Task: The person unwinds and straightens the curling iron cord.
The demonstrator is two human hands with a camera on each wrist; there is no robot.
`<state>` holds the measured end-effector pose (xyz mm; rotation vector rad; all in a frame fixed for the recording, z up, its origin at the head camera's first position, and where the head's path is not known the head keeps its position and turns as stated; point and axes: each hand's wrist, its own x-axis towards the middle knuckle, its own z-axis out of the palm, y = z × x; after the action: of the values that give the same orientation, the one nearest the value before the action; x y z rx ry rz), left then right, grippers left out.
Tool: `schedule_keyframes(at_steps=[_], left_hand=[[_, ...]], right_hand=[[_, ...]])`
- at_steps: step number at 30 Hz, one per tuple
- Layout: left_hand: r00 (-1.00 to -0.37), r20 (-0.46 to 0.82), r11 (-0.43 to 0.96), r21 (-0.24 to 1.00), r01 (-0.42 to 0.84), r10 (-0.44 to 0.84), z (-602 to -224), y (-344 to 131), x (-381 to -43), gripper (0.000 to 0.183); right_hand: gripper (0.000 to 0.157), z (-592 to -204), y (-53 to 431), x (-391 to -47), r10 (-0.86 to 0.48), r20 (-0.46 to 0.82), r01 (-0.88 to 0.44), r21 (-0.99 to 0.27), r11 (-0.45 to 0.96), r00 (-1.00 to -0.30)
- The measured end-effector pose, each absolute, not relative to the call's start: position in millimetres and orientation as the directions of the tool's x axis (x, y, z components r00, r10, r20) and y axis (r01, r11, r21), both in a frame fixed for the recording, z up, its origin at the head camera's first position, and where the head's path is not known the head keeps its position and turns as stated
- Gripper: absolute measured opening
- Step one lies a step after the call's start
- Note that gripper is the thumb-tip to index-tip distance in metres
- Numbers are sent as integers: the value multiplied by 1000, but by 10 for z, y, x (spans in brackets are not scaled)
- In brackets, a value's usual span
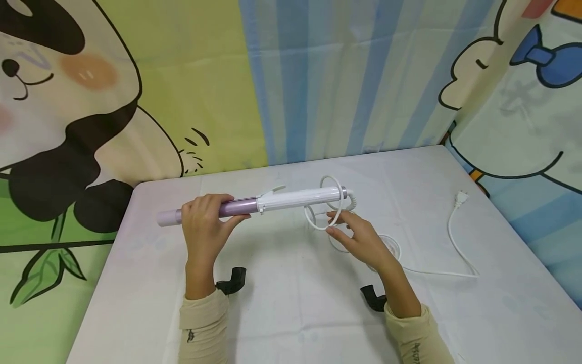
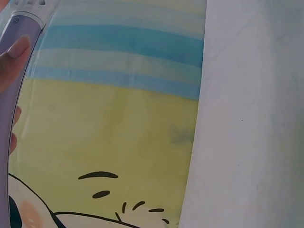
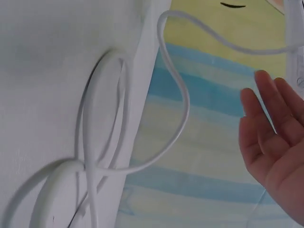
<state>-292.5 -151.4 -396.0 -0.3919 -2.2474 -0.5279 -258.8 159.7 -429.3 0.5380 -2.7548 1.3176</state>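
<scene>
A curling iron [image 1: 291,198] with a purple section and a white section is held level above the table. My left hand [image 1: 204,222] grips the purple section, thumb along its near side. In the left wrist view a thumb [image 2: 16,54] lies on that purple section [image 2: 21,35]. My right hand [image 1: 361,240] pinches a loop of the white power cord [image 1: 341,202] between thumb and index finger, near the iron's white end. The right wrist view shows its other fingers [image 3: 268,111] loosely bent; its thumb is hidden there. The cord hangs in loops beneath the iron.
More cord coils [image 1: 393,245] lie on the white-covered table [image 1: 291,313], and the cord runs right to a plug [image 1: 461,197]. Black curved pieces [image 1: 236,280] show beside both wrists. A printed curtain [image 1: 318,76] stands behind the table.
</scene>
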Motion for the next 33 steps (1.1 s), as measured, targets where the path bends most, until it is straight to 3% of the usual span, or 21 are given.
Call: schedule_keyframes(at_steps=[7, 19, 26, 33], left_hand=[[-665, 739, 859, 266, 436, 109, -3979, -1519, -2918, 48], [-698, 704, 867, 260, 425, 131, -3965, -1593, -2917, 49], [-673, 723, 841, 260, 475, 157, -3947, -1624, -2916, 51], [-648, 744, 798, 286, 530, 164, -3942, -1594, -2904, 52]], right_hand=[[12, -4211, 1538, -2529, -203, 211, -289, -792, 538, -956], [20, -4092, 1722, -2478, -27, 270, -245, -820, 517, -963], [29, -4089, 1939, -2508, 110, 266, -165, -821, 547, -958], [28, -4189, 1907, -2585, 99, 200, -114, -829, 547, -975]])
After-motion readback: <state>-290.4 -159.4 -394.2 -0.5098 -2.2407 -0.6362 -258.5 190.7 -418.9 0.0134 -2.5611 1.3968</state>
